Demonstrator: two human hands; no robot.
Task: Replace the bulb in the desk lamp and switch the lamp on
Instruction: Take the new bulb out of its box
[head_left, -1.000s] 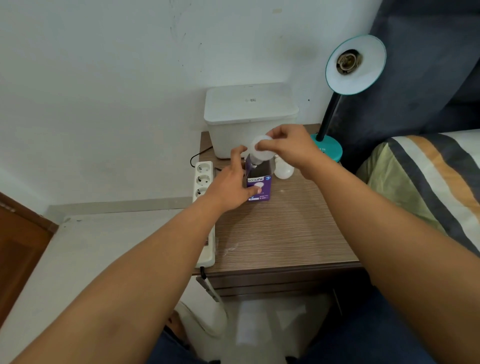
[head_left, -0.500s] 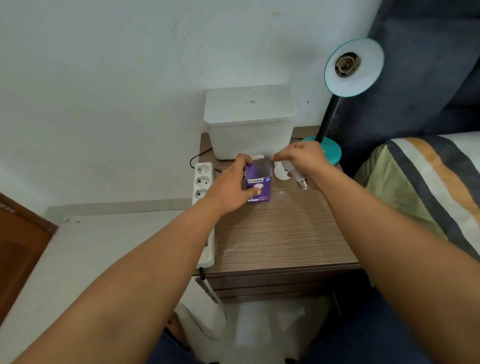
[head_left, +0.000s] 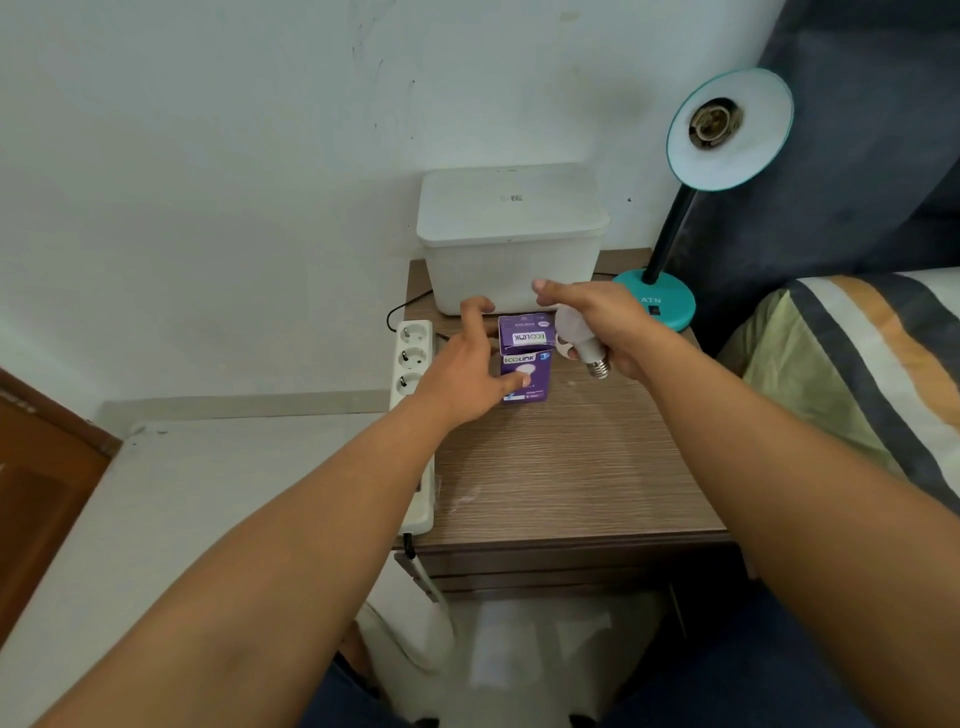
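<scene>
The teal desk lamp (head_left: 748, 156) stands at the back right of the wooden bedside table (head_left: 571, 467), its shade tilted toward me and its socket (head_left: 716, 123) bare. A purple bulb box (head_left: 527, 364) stands upright on the table with its top flap lifted. My left hand (head_left: 462, 374) grips the box from the left, thumb on its front and index finger raised. Just right of the box, my right hand (head_left: 608, 317) holds a white bulb (head_left: 582, 338), whose metal screw base points down toward me.
A white lidded bin (head_left: 511, 244) sits against the wall behind the box. A white power strip (head_left: 413, 358) lies along the table's left edge. The lamp's round base (head_left: 670, 306) is close behind my right hand. A striped bed (head_left: 857, 364) borders the table on the right.
My right hand drew the white bulb up out of the box, then carried it right and down beside the box. The left hand stayed on the box, and its index finger lifted.
</scene>
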